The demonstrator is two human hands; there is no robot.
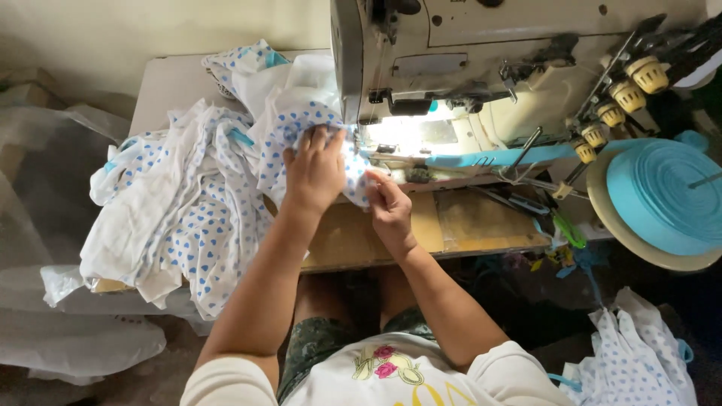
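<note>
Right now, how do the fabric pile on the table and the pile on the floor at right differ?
The table pile is large and sprawls beside the sewing machine, with the left hand and right hand gripping its edge. The floor pile is smaller, untouched and low. Both are white with blue hearts.

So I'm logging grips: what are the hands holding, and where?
Both hold the heart-print cloth at the machine: left hand pressing on top, right hand pinching its near edge.
</note>
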